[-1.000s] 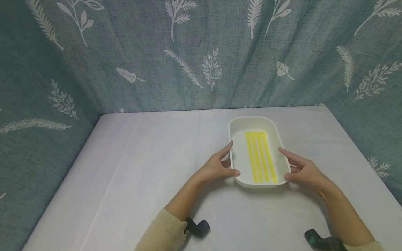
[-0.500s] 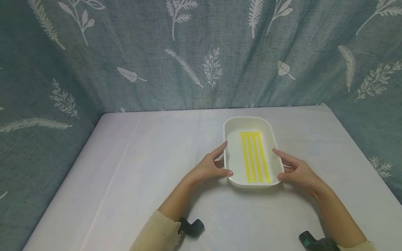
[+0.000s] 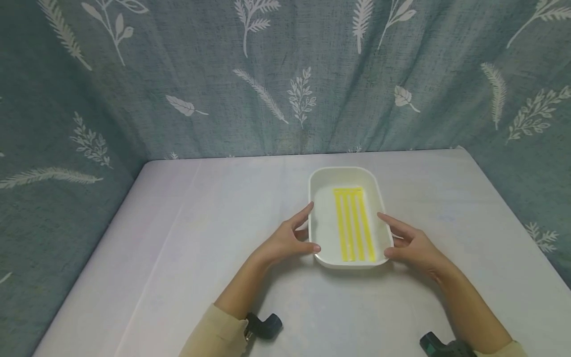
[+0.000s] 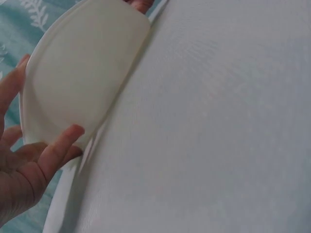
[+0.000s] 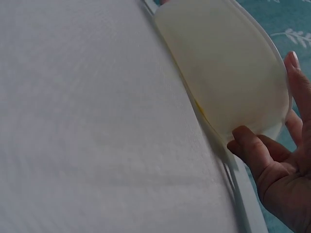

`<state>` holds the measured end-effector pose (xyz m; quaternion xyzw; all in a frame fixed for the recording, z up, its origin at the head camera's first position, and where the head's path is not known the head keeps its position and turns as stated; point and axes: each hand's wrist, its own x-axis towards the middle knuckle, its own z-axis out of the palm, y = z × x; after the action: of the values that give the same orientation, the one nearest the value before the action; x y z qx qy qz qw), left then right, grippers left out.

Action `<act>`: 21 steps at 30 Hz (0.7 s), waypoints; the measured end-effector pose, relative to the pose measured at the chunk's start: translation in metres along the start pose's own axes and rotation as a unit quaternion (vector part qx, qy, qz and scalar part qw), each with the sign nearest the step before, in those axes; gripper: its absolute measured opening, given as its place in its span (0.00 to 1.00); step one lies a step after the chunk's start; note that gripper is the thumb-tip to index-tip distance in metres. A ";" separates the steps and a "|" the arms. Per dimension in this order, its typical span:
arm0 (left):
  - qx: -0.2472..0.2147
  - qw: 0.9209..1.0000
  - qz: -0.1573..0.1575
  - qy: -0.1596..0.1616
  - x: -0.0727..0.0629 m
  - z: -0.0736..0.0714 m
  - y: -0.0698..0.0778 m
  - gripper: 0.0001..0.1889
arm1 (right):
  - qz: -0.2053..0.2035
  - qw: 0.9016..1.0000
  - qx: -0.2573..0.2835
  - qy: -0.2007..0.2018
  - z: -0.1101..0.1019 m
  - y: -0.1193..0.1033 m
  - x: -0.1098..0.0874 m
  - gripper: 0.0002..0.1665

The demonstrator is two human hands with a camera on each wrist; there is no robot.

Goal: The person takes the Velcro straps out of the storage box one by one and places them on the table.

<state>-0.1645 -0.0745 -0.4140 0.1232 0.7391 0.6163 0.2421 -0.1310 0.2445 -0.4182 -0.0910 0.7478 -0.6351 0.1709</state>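
Observation:
A white rectangular tray [image 3: 323, 213] with rounded corners is between my two hands in the head view. Yellow stripes [image 3: 350, 225], joined by a bar at the far end, mark its floor. My left hand [image 3: 285, 241] grips the tray's left side, thumb at the near corner and fingers along the wall. On the opposite side my right hand [image 3: 415, 248] holds it the same way. Both wrist views show the tray's outer wall [image 4: 82, 68] from low down, with the left thumb [image 4: 60, 148] and the right thumb [image 5: 252, 148] against it. The undersides of the fingers are partly hidden.
A white cloth [image 3: 200, 238] covers the table. A blue-green curtain [image 3: 200, 74] with white leaf prints hangs behind it and along both sides. Dark wrist-camera mounts [image 3: 265, 326] sit by the sleeves.
The tray has slid leftward across the table, with both hands moving along with it. Their hold on its sides looks the same.

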 end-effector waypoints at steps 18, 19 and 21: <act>0.007 1.000 -0.009 0.007 -0.015 -0.017 -0.002 0.54 | -0.040 0.997 0.068 -0.022 0.018 0.005 0.006 0.49; 0.006 1.000 -0.009 0.005 -0.016 -0.018 -0.002 0.54 | -0.041 0.996 0.070 -0.023 0.019 0.004 0.006 0.49; 0.004 1.000 -0.008 0.001 -0.018 -0.020 -0.003 0.54 | -0.043 0.996 0.073 -0.022 0.022 0.004 0.007 0.49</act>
<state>-0.1591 -0.1004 -0.4110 0.1182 0.7425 0.6118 0.2458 -0.1286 0.2228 -0.4263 -0.1240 0.6907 -0.6929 0.1656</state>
